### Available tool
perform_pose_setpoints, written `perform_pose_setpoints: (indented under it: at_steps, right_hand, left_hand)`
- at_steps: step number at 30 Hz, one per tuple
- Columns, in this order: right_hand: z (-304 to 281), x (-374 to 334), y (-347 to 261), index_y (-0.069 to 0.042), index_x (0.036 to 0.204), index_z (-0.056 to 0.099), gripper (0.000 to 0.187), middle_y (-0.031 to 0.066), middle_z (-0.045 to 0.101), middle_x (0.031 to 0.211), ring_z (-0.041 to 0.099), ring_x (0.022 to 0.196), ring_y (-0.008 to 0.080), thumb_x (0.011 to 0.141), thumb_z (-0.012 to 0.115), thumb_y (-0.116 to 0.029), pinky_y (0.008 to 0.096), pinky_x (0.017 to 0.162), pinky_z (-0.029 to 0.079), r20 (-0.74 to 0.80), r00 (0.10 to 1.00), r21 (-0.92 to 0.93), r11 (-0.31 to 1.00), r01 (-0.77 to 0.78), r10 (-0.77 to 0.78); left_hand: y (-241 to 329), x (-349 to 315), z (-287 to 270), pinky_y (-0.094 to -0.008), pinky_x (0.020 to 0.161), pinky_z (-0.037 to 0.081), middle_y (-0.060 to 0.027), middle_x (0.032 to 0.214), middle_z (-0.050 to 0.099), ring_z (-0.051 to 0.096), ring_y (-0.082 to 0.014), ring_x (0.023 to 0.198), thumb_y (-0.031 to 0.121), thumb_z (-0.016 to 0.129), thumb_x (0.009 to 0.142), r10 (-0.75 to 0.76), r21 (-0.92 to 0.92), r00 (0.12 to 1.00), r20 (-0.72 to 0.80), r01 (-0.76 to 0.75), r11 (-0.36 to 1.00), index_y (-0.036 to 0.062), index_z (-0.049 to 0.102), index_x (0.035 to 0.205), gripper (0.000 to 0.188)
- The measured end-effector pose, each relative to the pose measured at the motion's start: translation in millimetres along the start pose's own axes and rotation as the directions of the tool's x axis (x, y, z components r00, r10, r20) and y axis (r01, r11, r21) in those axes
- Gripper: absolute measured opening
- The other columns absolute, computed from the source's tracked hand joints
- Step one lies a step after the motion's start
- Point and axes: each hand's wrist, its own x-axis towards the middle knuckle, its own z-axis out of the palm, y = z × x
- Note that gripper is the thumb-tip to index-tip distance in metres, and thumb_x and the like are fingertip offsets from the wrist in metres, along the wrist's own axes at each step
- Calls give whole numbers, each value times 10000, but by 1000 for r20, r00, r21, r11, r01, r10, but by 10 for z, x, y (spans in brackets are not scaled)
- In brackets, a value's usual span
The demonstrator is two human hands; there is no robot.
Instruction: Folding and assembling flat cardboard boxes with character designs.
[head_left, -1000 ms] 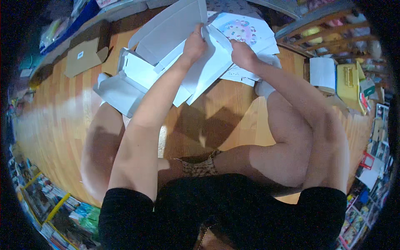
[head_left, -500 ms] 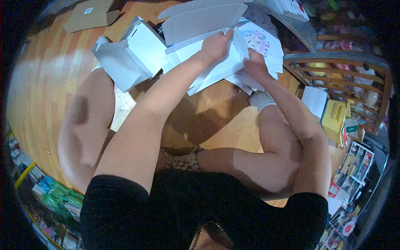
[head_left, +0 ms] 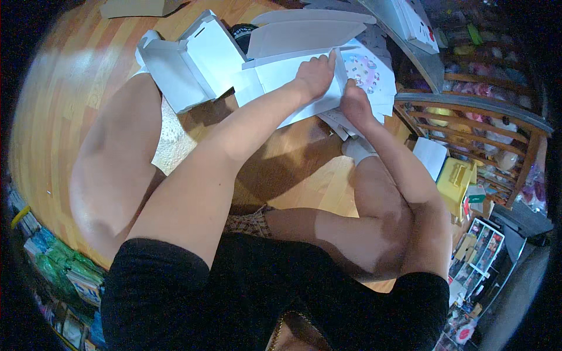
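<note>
A white cardboard box [head_left: 272,76], partly folded with its large flap raised at the far side, lies in front of me above the floor. My left hand [head_left: 317,76] is closed inside it, its fingers pressed against the right side wall. From the outer side of that same wall, my right hand [head_left: 355,102] grips the box with the thumb up. Flat white printed sheets [head_left: 374,79] with a round pastel pattern lie under and beside the box on the right. Next to it on the left stands another white box [head_left: 213,61], its lid open.
A brown cardboard piece [head_left: 140,7] lies on the wooden floor [head_left: 70,117] at the far left. On the right are a low dark table edge [head_left: 410,50], a wooden slatted rail [head_left: 468,102] and a yellow bin [head_left: 458,178]. Green plastic-wrapped stacks [head_left: 58,266] sit at the lower left.
My view has shifted slightly. Both hands remain on the box's right wall, the left one now more tightly curled there, and the raised flap appears a little further right.
</note>
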Motion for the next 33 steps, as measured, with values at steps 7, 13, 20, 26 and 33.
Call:
perform_pose_setpoints:
  at_steps: [7,13,20,26,33]
  right_hand:
    - [-1,45,42,79,858,466,158,289,579,705,591,691,432,724,482,-2,487,651,467,-28,993,201,974,-106,114]
    - [23,31,85,54,841,487,132,258,579,686,586,675,427,730,468,-16,482,641,471,-43,992,151,982,-110,117]
    - [86,-17,-65,5,873,541,173,162,596,634,623,544,208,711,508,-46,321,413,474,-156,985,-263,964,31,-75]
    - [63,-13,-60,8,1075,575,419,137,605,633,568,451,111,700,528,-172,214,342,410,-194,958,-645,763,38,-212]
    - [114,5,21,69,1074,549,439,178,613,656,577,477,151,699,539,-159,272,342,440,-184,958,-611,789,65,-221]
  left_hand:
    - [60,-26,-12,-384,694,509,-183,1069,504,561,-301,934,79,523,768,-32,22,999,-22,32,999,-30,203,1349,672]
    - [71,-15,-27,-378,694,509,-176,1076,501,560,-295,920,96,528,770,-8,40,1000,-14,9,999,-41,204,1344,673]
    - [114,9,15,-385,695,506,-153,1051,500,552,-275,924,145,485,802,-38,45,999,-24,39,998,-49,383,1231,482]
    - [187,-72,84,-415,725,479,-133,1011,502,538,-278,932,144,520,771,55,119,998,-28,-51,992,-36,534,1015,304]
    - [48,-205,53,-392,693,467,-159,977,499,514,-315,901,91,568,698,-110,-294,962,-248,33,955,-23,518,1068,391]
